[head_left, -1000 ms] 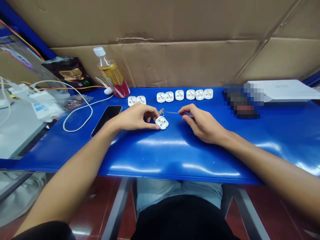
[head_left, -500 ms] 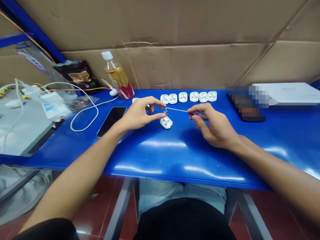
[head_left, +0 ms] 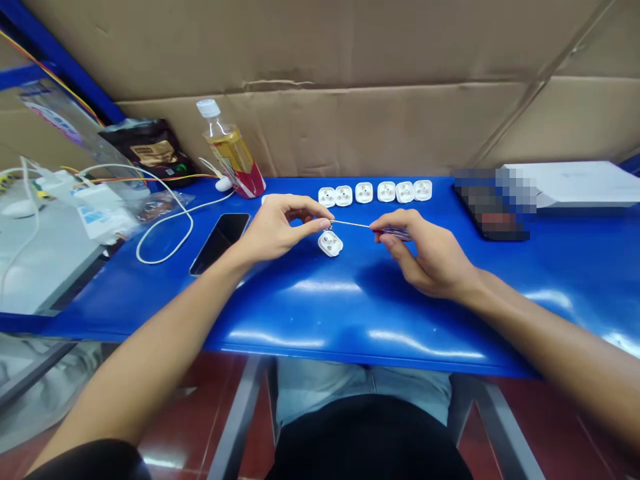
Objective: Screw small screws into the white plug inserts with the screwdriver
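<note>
Near side of the desk (head_left: 320, 313) first: right hand (head_left: 430, 257) has thumb and fingers pinched round the handle of a thin screwdriver (head_left: 354, 224); that grip looks firm. White casing (head_left: 331, 244) sits on the blue top, hollow face up, turned a bit off square, left of the right grip and well apart from it. Left hand (head_left: 287, 230) is the closer one: casing is just beside its thumb, near side and a touch right of the fingertips. Can't tell from here if they touch. Left grip: thumb and forefinger drawn in at the screwdriver's tip; too small to say whether they're pinching the tip, something tiny, or nothing. Key relation, I'd judge: tip vs casing. Shaft runs nearly crosswise, right grip to left fingertips, tip pointing left, passing along the casing's far side, not over its hollow. Tip height above the desk unclear. Small metal pieces (head_left: 329, 229), screws by the look of them, are at the casing's far edge, mostly hidden by the left fingertips. Farther back: a line of similar units (head_left: 343, 195), then the bottle (head_left: 235, 163), then cardboard wall (head_left: 350, 127).
</note>
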